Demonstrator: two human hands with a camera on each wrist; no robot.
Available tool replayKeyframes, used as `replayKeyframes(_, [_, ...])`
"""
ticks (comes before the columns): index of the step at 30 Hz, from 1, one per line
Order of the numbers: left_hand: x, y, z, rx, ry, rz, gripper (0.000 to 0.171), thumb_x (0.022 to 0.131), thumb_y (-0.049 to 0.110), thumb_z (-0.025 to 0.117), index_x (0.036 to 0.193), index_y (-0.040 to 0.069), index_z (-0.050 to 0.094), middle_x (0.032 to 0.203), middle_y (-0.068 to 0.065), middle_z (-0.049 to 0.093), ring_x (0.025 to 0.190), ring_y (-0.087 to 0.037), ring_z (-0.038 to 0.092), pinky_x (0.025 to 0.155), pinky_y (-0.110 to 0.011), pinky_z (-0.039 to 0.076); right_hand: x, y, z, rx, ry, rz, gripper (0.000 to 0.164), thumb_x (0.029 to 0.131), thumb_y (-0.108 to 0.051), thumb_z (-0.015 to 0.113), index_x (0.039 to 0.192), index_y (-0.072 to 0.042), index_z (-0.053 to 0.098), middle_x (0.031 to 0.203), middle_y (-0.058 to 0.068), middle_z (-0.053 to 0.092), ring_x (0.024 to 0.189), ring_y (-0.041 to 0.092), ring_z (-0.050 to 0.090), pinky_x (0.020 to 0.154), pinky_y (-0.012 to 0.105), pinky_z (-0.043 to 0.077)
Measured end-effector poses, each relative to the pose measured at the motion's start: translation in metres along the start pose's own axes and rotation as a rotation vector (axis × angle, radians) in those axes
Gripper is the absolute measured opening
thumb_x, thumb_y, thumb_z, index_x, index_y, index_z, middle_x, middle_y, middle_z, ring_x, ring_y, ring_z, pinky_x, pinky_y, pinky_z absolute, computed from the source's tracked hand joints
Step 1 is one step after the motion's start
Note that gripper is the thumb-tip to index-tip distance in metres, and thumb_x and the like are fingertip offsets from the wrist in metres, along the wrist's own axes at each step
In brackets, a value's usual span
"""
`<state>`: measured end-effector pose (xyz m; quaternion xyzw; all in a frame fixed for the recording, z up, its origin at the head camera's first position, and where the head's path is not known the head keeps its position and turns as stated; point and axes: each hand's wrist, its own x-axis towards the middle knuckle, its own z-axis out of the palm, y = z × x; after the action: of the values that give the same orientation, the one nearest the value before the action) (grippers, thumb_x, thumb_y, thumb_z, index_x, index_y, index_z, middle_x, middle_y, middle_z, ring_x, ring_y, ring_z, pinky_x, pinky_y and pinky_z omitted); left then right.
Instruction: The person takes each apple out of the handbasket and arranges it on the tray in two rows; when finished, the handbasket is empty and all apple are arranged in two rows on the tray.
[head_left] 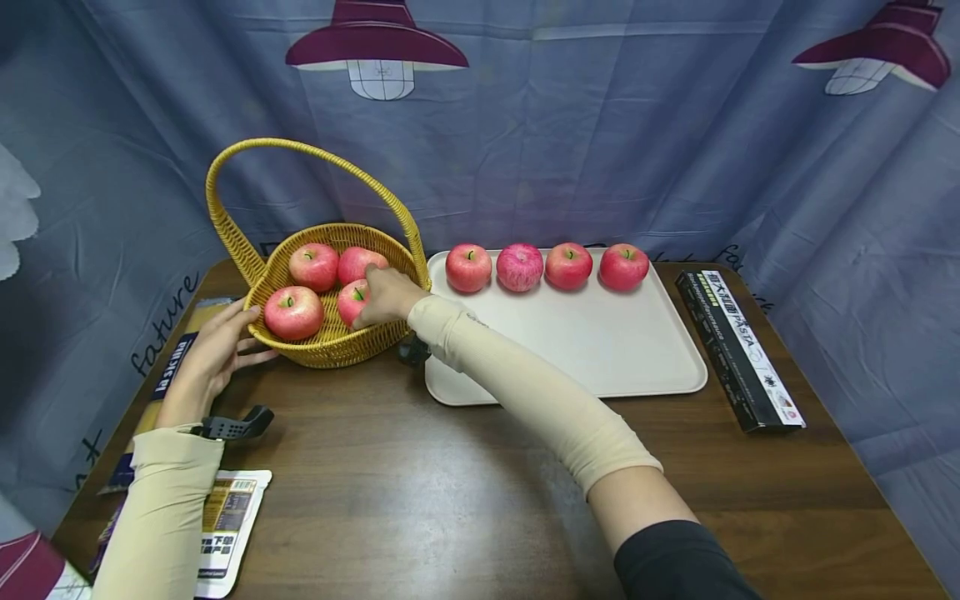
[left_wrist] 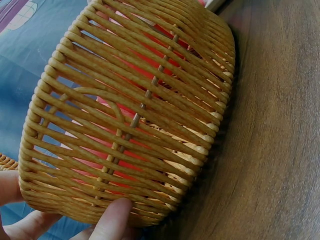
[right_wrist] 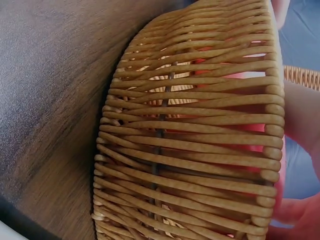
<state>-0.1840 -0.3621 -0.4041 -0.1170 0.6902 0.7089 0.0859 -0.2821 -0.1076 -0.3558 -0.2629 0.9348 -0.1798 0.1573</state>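
A yellow wicker basket (head_left: 337,357) with a tall arched handle stands at the left of the table, with several red apples in it. Inside its right part, my right hand (head_left: 392,296) grips an apple (head_left: 349,303), fingers and thumb spread around it. In the right wrist view the woven wall (right_wrist: 200,127) hides most of that apple. At the basket's left end, my left hand (head_left: 213,354) holds the rim. The left wrist view shows the thumb (left_wrist: 114,220) against the weave and other fingers at the edge. Another apple (head_left: 293,313) lies close to these fingers.
A white tray (head_left: 577,354) sits right of the basket, with a row of several apples (head_left: 568,267) along its back edge. A black pasta box (head_left: 738,350) lies farther right. Packets, one a white pouch (head_left: 234,533), lie under and beside the left forearm. A blue curtain hangs behind.
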Motion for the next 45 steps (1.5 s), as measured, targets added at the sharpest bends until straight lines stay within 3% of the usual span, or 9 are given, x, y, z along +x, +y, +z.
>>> replayKeyframes(9, [0.000,0.000,0.001,0.026,0.004,-0.001,0.071,0.107,0.036,0.045,0.163,0.017,0.006,0.116,0.008,0.048,0.086,0.001,0.068,0.070,-0.024,0.064,-0.001,0.002,0.004,-0.005,0.066,-0.017,0.090,0.072,-0.049,0.087,0.142,-0.012,0.045,0.134,0.006,0.061,0.126,0.024,0.059,0.106,0.032,0.051])
replayKeyframes(20, [-0.001,0.001,0.003,0.040,0.012,-0.016,0.072,0.107,0.038,0.045,0.163,0.017,0.005,0.117,0.006,0.048,0.085,0.001,0.068,0.071,-0.025,0.064,-0.007,0.002,0.001,0.061,0.145,-0.052,0.083,0.071,-0.045,0.087,0.135,-0.010,0.049,0.127,0.007,0.060,0.118,0.021,0.061,0.100,0.031,0.054])
replayKeyframes(24, [-0.002,0.002,0.002,0.027,0.012,-0.023,0.073,0.107,0.038,0.046,0.163,0.017,0.005,0.112,0.010,0.050,0.084,0.001,0.069,0.071,-0.025,0.064,-0.013,0.001,-0.001,0.053,0.185,-0.121,0.080,0.072,-0.045,0.084,0.136,-0.011,0.050,0.123,0.004,0.063,0.111,0.019,0.065,0.094,0.028,0.055])
replayKeyframes(30, [-0.002,0.002,0.002,0.040,0.006,-0.017,0.072,0.107,0.038,0.045,0.163,0.017,0.005,0.111,0.010,0.050,0.084,0.001,0.068,0.071,-0.025,0.064,-0.029,0.001,-0.008,0.087,0.237,-0.237,0.084,0.071,-0.048,0.086,0.139,-0.013,0.050,0.124,0.001,0.064,0.116,0.015,0.061,0.099,0.024,0.051])
replayKeyframes(38, [-0.002,0.000,0.001,0.020,0.010,-0.024,0.072,0.107,0.037,0.046,0.163,0.017,0.005,0.105,0.014,0.053,0.083,0.000,0.069,0.070,-0.025,0.064,-0.061,0.008,-0.028,0.194,0.272,-0.277,0.086,0.071,-0.046,0.086,0.141,-0.014,0.048,0.128,0.000,0.061,0.117,0.013,0.057,0.097,0.022,0.051])
replayKeyframes(45, [-0.002,0.000,0.001,0.033,0.017,-0.023,0.073,0.107,0.039,0.046,0.163,0.018,0.005,0.110,0.011,0.050,0.084,0.001,0.068,0.070,-0.024,0.064,-0.095,0.032,-0.040,0.207,0.291,-0.316,0.084,0.069,-0.048,0.087,0.138,-0.017,0.050,0.123,-0.003,0.060,0.112,0.012,0.056,0.095,0.028,0.053])
